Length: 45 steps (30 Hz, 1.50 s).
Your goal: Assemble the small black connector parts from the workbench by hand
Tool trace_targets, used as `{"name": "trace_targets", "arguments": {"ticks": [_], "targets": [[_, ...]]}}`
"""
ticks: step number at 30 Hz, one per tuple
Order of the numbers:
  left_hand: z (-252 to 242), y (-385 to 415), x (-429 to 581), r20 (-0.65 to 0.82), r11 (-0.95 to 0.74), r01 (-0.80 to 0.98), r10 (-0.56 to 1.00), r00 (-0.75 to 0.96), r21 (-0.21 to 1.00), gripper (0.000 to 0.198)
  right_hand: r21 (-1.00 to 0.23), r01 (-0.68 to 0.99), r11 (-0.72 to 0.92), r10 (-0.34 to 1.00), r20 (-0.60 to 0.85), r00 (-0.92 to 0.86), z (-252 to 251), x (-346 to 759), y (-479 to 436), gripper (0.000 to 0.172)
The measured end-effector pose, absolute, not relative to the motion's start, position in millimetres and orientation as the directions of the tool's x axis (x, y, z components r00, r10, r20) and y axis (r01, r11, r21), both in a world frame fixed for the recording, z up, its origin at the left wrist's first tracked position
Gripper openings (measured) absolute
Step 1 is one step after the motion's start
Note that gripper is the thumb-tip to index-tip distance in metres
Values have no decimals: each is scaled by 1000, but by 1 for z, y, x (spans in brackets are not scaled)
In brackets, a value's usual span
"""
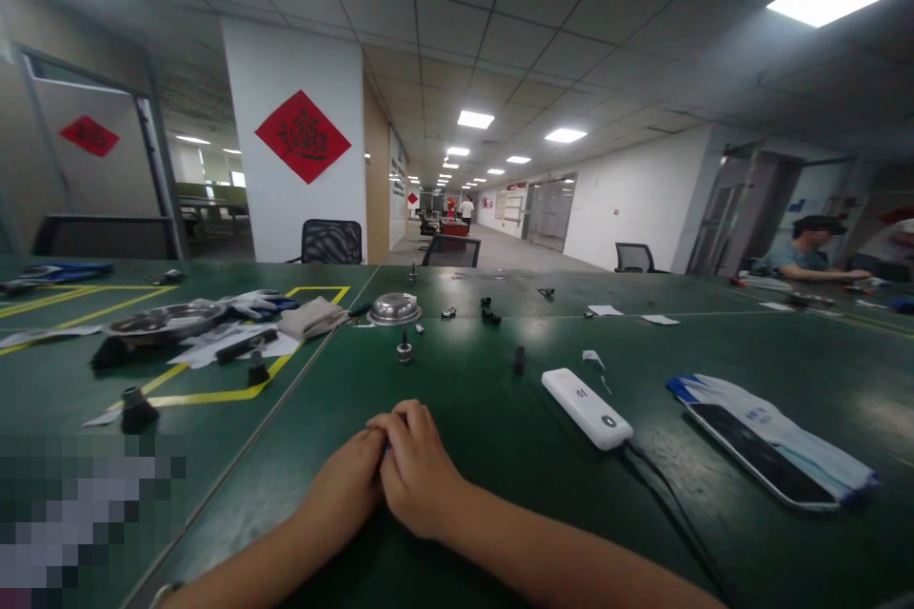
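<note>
My left hand (353, 476) and my right hand (418, 471) are pressed together low over the green table (486, 457). The fingers of both are curled and closed. A tiny bluish spot shows between them, but what they hold, if anything, is hidden. Beyond my hands stands a small metal fitting (405, 351), with a shiny metal bowl (395, 308) just behind it. To the right of my right hand lies a white power bank (586, 409) with a black cable (667, 495). A small dark cylinder (519, 360) stands between the power bank and the metal fitting.
Far right, a phone (767, 457) rests on a white-and-blue glove (778, 423). On the left, yellow tape surrounds a metal dish (168, 319), gloves (249, 304), a cloth (314, 317) and black nozzle-like parts (137, 409). A person (810, 252) sits at the far right.
</note>
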<state>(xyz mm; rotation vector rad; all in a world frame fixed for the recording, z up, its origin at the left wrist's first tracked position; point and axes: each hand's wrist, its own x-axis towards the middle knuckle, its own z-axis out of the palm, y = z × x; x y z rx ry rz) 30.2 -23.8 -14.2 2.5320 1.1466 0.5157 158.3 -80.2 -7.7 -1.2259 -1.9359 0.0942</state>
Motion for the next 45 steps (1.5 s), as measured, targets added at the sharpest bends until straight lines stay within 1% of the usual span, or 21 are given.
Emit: {"name": "trace_targets", "arguments": {"ticks": [3,5,7,10,11,13,15,17,20,23,25,29,33,35,38,40,42,45], "targets": [[-26,-18,26,240,-640,593,752,614,489,37,-437,712,550,784,565,-258,-6,161,-84,51],[-30,-17,24,278,-658,545,733,620,519,36,-452,704,548,790,557,-257,-6,161,-86,51],[-30,-16,24,311,-674,505,717,624,539,33,-491,702,516,805,558,-201,-8,159,-86,51],[-26,-17,25,337,-685,476,705,624,551,27,-571,683,456,820,568,-73,-14,157,-81,52],[-25,-17,25,335,-683,474,706,623,556,24,-598,672,436,819,573,-22,-16,157,-78,50],[-23,-18,26,333,-679,470,708,623,565,20,-637,654,408,821,569,42,-19,158,-74,40],[-24,-18,26,327,-672,479,715,617,565,17,-653,645,397,832,553,47,-20,160,-71,29],[-26,-17,25,321,-658,500,731,602,563,17,-658,633,409,842,538,15,-19,160,-70,27],[-31,-13,22,331,-655,499,736,591,567,29,-640,615,460,831,554,-45,-17,159,-70,31],[-36,-8,21,358,-677,477,717,598,560,41,-585,630,510,809,575,-121,-16,156,-68,34],[-38,-5,21,362,-688,477,708,607,546,43,-562,648,515,802,582,-132,-17,155,-66,34],[-37,-3,24,351,-700,489,698,625,520,47,-560,657,504,800,589,-112,-18,156,-64,32],[-31,-6,25,343,-691,479,702,624,541,53,-602,626,496,804,591,-69,-18,157,-64,29],[-27,-9,26,344,-698,455,688,639,553,51,-653,580,487,815,578,-34,-19,158,-63,27],[-22,-12,27,332,-689,455,694,639,565,49,-754,476,453,856,517,3,-19,160,-59,24],[-22,-12,28,318,-675,467,707,632,572,51,-797,419,434,873,488,23,-19,161,-57,26],[-24,-12,27,301,-658,476,720,625,584,55,-803,398,444,867,497,36,-18,162,-56,30],[-26,-13,25,273,-610,469,750,603,639,68,-773,408,487,841,540,20,-16,163,-56,27]]}}
